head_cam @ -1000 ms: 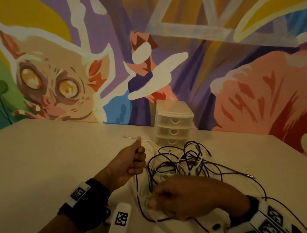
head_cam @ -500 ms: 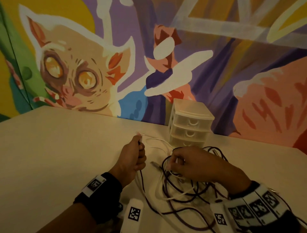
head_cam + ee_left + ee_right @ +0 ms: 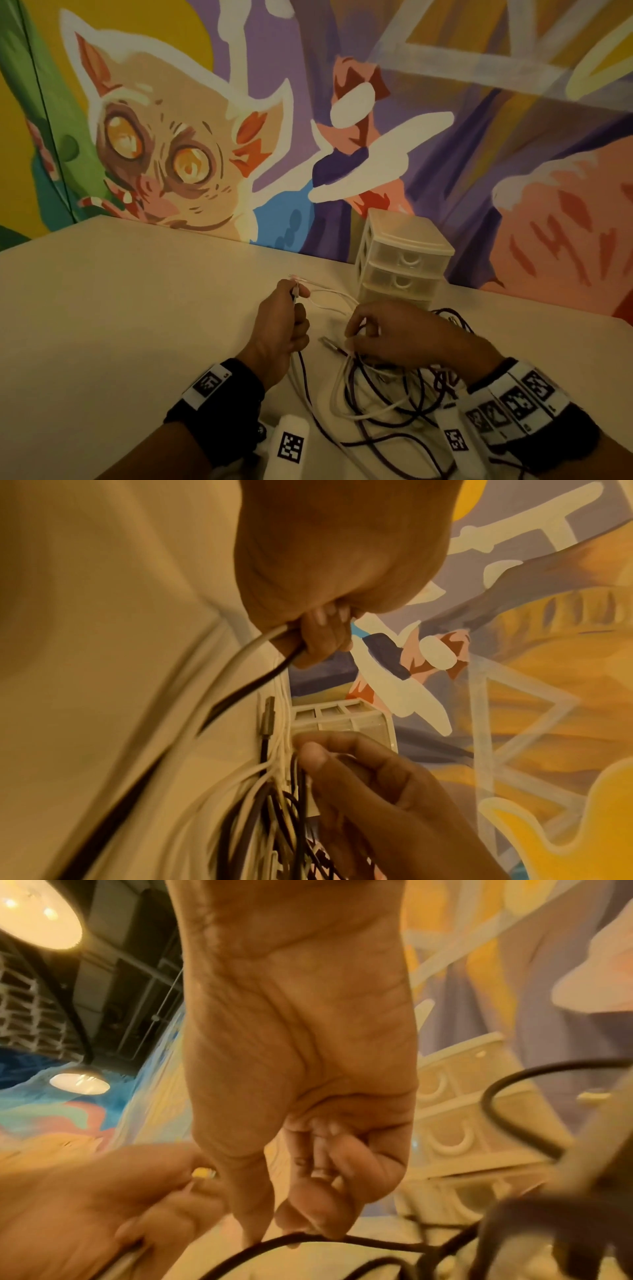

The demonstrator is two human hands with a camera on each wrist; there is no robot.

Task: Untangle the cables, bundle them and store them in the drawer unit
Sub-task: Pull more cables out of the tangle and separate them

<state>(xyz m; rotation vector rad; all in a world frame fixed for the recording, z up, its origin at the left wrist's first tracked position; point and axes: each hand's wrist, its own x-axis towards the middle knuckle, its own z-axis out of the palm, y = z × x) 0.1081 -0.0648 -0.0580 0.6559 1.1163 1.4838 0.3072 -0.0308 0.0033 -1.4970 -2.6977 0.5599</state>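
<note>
A tangle of black and white cables (image 3: 387,401) lies on the beige table (image 3: 120,308) in front of a small translucent three-drawer unit (image 3: 400,263), drawers closed. My left hand (image 3: 284,329) is a fist gripping a white and a black cable (image 3: 246,669), their ends poking out above the thumb. My right hand (image 3: 394,335) hovers over the tangle's far side, fingers curled, thumb and fingertips pinching a black cable (image 3: 308,1238). A loose metal plug (image 3: 330,343) lies between the hands.
A painted mural wall (image 3: 308,120) runs right behind the table and the drawer unit. Bare tabletop stretches to the left of my left hand. Cable loops (image 3: 394,442) trail back toward my wrists at the near edge.
My right hand has moved from the near side of the tangle up to its far side by the drawer unit. The left hand keeps its grip on the cables.
</note>
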